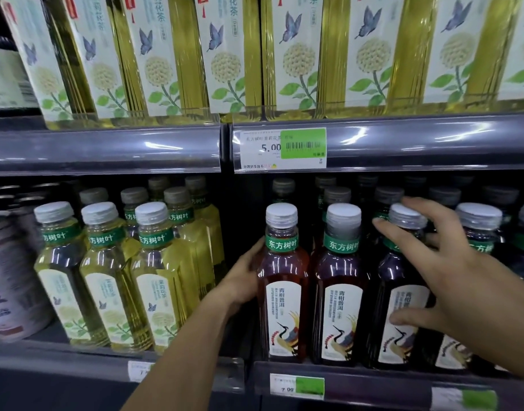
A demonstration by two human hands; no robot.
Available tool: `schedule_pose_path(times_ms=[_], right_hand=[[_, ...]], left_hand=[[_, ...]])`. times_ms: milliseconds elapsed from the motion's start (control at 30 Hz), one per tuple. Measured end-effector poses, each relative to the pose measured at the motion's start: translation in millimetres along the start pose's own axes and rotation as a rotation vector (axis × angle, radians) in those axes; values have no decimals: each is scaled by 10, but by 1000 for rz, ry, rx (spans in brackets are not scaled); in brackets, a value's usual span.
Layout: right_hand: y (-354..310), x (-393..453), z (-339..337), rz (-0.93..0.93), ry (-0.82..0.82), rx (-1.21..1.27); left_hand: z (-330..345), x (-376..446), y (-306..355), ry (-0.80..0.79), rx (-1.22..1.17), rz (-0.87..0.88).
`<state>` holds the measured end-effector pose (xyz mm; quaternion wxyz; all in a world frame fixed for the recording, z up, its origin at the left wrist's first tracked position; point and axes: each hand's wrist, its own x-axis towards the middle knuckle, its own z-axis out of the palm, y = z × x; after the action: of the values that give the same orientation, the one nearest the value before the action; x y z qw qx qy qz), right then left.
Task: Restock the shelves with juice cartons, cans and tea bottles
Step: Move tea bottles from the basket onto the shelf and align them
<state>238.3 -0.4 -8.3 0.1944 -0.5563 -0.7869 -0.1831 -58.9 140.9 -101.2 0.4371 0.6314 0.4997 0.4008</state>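
Shelf (373,373): three pale front tea bottles (106,280)

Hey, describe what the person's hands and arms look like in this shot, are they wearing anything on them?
Both are bare. The left hand and its forearm show no glove, sleeve, watch or bracelet. The right hand is also ungloved, with no ring visible on its fingers; its wrist runs out of the picture at the right edge, so anything worn further up cannot be seen. The fingernails look short and unpainted.

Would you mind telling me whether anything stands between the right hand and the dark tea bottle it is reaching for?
Nothing visible does: the right hand already touches the third dark tea bottle, fingers at its cap and thumb on its label.
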Motion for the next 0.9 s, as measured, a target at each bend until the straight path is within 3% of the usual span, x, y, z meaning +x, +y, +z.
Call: schedule_pose_path(times_ms=[133, 333, 433, 500, 567, 667, 767, 900], right_hand=[[-13, 9, 0, -4, 13, -20], [-16, -2, 5, 0, 0, -33], [-25, -9, -8, 10, -12, -28], [-29, -23, -15, 9, -17, -25], [-38, -36, -26, -2, -5, -28], [-79, -39, -36, -17, 33, -27], [-135, -28, -12, 22, 73, -26], [-168, -42, 4, 52, 79, -10]], left_hand=[[71, 22, 24, -63, 22, -18], [106, -71, 80, -13, -52, -84], [135, -241, 139, 196, -345, -80], [138, -516, 105, 355, -471, 61], [137, -902, 28, 267, -334, 273], [195, -1200, -54, 8, -12, 330], [289, -1122, -87, 67, 213, 299], [214, -889, -171, 136, 245, 259]])
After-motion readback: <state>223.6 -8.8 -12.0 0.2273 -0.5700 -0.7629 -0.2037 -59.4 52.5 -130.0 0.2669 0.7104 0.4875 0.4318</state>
